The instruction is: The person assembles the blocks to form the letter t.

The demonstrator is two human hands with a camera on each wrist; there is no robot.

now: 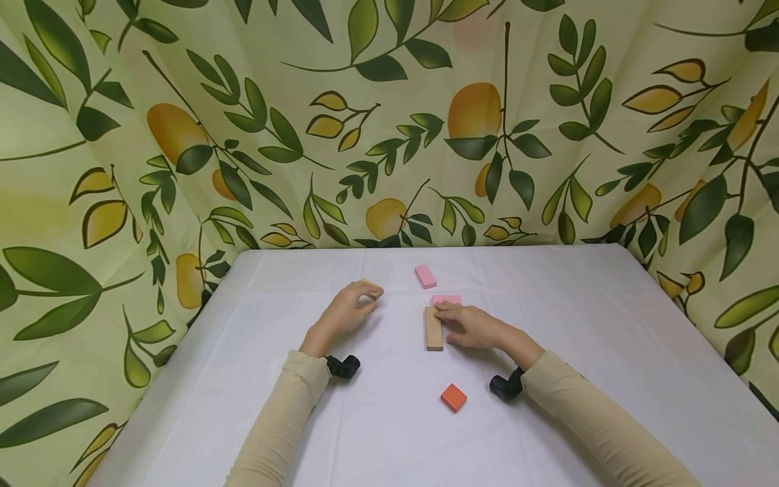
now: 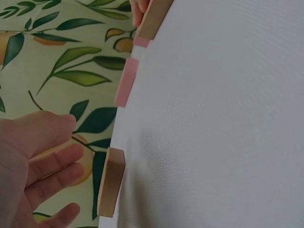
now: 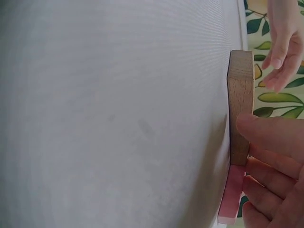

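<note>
My left hand (image 1: 349, 308) hovers with loosely bent fingers beside a light wooden block (image 2: 111, 183); in the head view the fingers partly cover that block. Nothing sits between its thumb and fingers. Over on the right, my right hand (image 1: 477, 326) lies at a second wooden block (image 1: 434, 329), its fingertips on the far end and the thumb at the right long side. A pink block (image 1: 447, 299) lies crosswise at the far end of this wooden block, its near edge partly under the fingers.
Another pink block (image 1: 425, 276) lies farther back on the white-covered table (image 1: 389, 433). Closer to the front is an orange-red square block (image 1: 453, 398). A leaf-and-fruit patterned curtain (image 1: 389, 135) hangs behind the table and along both sides.
</note>
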